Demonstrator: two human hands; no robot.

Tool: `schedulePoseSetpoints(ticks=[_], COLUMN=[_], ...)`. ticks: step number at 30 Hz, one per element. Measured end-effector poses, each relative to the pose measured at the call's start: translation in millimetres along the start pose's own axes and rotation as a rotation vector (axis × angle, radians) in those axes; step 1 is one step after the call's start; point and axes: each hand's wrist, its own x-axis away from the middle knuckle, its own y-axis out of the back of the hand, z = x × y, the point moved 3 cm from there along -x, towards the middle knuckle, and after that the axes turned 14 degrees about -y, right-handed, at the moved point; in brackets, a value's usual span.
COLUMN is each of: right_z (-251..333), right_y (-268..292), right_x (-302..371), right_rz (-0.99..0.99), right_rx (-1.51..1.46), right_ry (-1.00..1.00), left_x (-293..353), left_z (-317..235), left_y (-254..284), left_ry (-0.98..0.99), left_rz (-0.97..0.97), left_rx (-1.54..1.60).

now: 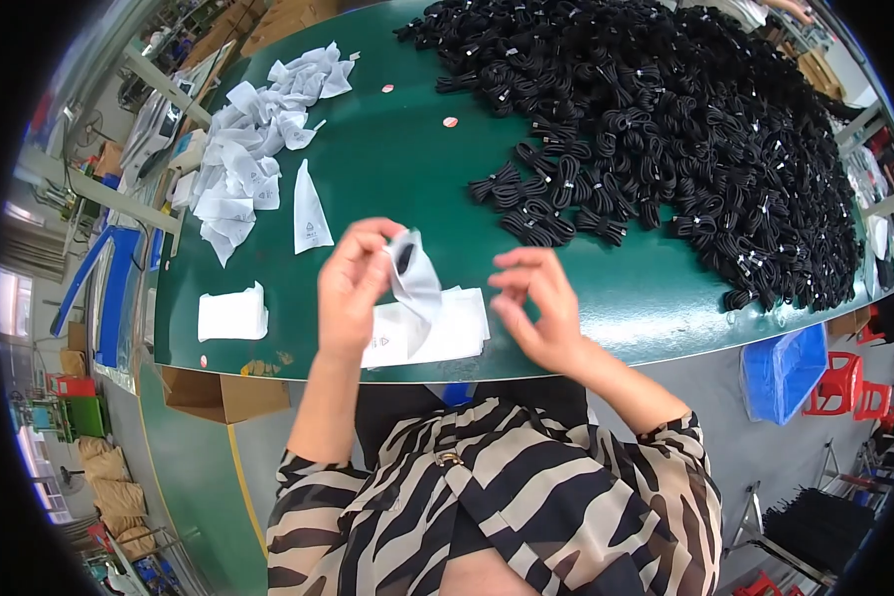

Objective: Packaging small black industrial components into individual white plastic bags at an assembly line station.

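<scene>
My left hand (348, 293) pinches the top of a small white bag (422, 288), and something black shows in the bag's mouth. My right hand (544, 313) is off to the right of it, fingers apart and holding nothing. Under the held bag lies a stack of flat white bags (462, 333) at the table's near edge. A second white stack (231, 315) sits to the left. Beyond my left hand rests a single white bag (310, 214), near a heap of crumpled white bags (243, 144). Bundled black cables (656, 129) are piled across the right side.
The green table (387, 169) carries a few small round stickers (450, 122). An open cardboard box (253, 397) is below its near left edge. A lined blue bin (785, 372) and red stools (834, 382) stand on the floor at right. Blue frames (119, 298) stand at left.
</scene>
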Motion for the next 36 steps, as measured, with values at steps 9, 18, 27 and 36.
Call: schedulePoseSetpoints(ticks=[9,18,27,36], right_z=[-53,-58,-32,-25], right_y=[23,24,8,-10], right_x=[-29,-11,38,62], right_rz=[-0.169,-0.092,-0.127,-0.084], right_rx=[0.84,0.629,0.306,0.399], right_ry=[-0.041,-0.094,-0.141,0.14], left_x=[-43,44,77,79], left_z=[23,24,49,51], left_y=[126,3,-34,-25], left_ry=[0.031,-0.042,-0.165,0.201], left_rz=[-0.392,0.329,0.485,0.27], left_rx=[-0.166,-0.646,-0.813,-0.503])
